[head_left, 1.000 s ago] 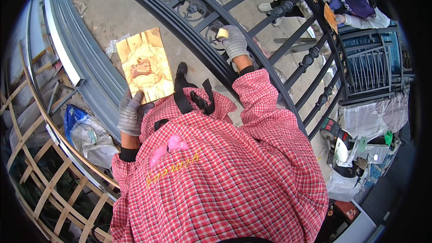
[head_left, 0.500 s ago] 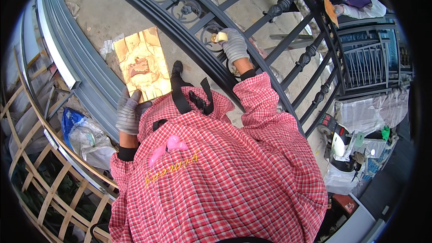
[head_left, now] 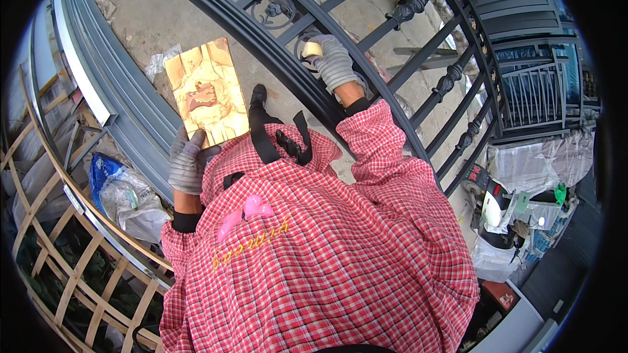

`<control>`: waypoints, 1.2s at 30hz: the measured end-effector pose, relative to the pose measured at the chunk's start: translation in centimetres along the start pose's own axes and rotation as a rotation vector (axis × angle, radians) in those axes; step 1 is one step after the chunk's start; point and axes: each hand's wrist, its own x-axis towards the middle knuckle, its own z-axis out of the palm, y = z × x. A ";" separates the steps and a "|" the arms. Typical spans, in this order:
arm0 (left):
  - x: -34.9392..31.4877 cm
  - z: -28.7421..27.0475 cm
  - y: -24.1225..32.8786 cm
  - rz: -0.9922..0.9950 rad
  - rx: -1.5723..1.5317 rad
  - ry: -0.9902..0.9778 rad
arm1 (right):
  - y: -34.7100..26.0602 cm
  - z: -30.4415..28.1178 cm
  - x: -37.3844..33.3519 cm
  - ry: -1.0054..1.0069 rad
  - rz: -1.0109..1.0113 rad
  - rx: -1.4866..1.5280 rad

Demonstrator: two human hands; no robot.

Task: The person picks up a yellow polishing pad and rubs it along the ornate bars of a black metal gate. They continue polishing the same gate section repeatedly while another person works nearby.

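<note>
Gold-smeared board [head_left: 210, 88] at ten o'clock, left hand [head_left: 186, 165] grip clasping lower corner: likely light, stiff, slick-faced; best held by rim. Twelve o'clock, right hand [head_left: 337, 65] grip holds pale block [head_left: 312, 49] over dark gate [head_left: 261, 53].

L grip [head_left: 187, 165] w/ gold-faced board [head_left: 209, 95], R grip [head_left: 336, 65] w/ pale-yellow pc [head_left: 313, 49]
R grip's at dk-grey railing [head_left: 261, 52], by scrollwork [head_left: 273, 10]; blk shoe [head_left: 260, 95] on floor [head_left: 137, 13] btwn.

Left hand [head_left: 187, 165] grips, right hand [head_left: 335, 65] curls farther forward.
</note>
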 end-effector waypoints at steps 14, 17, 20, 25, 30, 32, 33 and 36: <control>-0.2 -0.1 -0.3 0.011 -0.016 0.032 | 1.8 0.0 -1.1 -0.029 -0.019 -0.034; 0.0 -0.1 -0.3 0.008 -0.017 0.026 | 1.1 -0.1 -0.7 -0.034 -0.022 0.002; -0.1 0.1 -0.1 -0.002 -0.013 0.018 | 0.6 0.4 -1.0 -0.052 -0.062 0.002; 0.0 -0.1 -0.2 0.005 -0.009 0.016 | 1.1 -0.7 -1.0 -0.120 0.038 -0.033; -0.1 0.2 0.1 -0.018 -0.009 0.028 | 0.9 0.0 -0.4 -0.063 -0.012 -0.036; -0.1 0.1 0.1 -0.009 -0.010 0.024 | 1.0 -0.3 -0.6 -0.112 0.054 -0.077; -0.1 0.2 0.0 -0.003 -0.011 0.022 | 1.7 -0.3 -0.4 -0.105 0.099 -0.068; 0.1 0.0 -0.1 -0.008 -0.002 0.014 | 2.4 -1.0 0.3 -0.048 0.102 0.013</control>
